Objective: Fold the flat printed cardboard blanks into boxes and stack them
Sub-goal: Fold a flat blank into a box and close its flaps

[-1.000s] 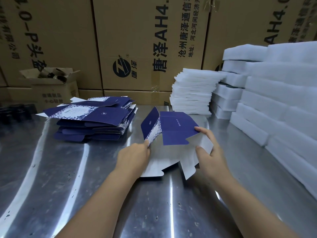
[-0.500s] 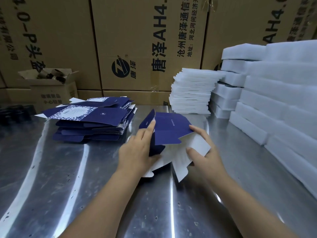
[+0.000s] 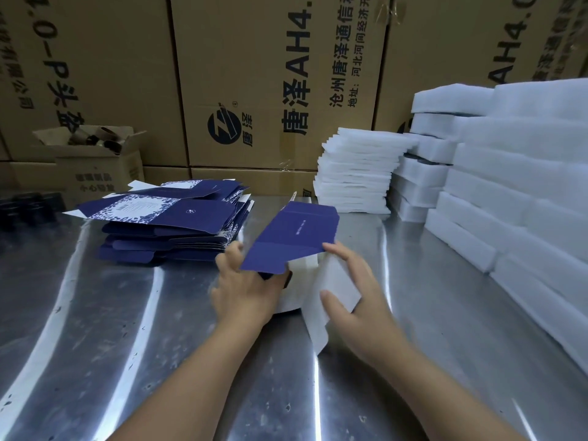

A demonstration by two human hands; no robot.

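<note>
The blank (image 3: 296, 237) is held just above the table (image 3: 95, 313), between both hands. Its left edge is gripped by the curled fingers of the left hand (image 3: 251, 291). Its white flap is pressed by the spread, nearly straight fingers of the right hand (image 3: 359, 313), nothing being clasped. The blue panel has been swung up since a moment ago and is tilted beyond the fingertips, so forming is judged begun, not closed. Beyond the left fingers a pile (image 3: 168, 218) of flat blanks is seen.
</note>
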